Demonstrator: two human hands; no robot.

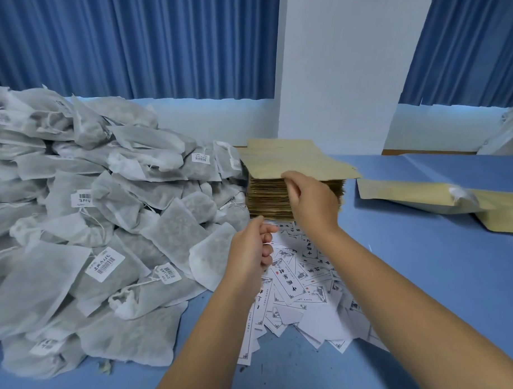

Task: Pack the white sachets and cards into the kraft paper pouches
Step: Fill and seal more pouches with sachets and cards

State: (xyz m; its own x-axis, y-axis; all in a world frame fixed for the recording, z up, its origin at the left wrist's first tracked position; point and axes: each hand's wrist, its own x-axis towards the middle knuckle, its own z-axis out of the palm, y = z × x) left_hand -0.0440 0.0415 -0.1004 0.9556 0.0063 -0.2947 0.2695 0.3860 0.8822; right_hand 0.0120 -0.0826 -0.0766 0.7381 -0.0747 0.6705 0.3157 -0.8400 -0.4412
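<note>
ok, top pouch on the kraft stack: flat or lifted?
Lifted. The right hand pinches the top pouch at its near edge, holding it up off the stack.

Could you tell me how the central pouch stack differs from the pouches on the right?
The pouch stack is tall, neat and flat; the pouches on the right lie loose and bulge. The right hand grips the stack's top pouch; the right ones lie untouched. Both are kraft paper.

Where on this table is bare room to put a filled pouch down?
Bare table lies right of the cards, before the filled pouches. A narrow strip is free between the sachet pile and the left forearm. The left side and the middle, around the pouch stack, are crowded.
</note>
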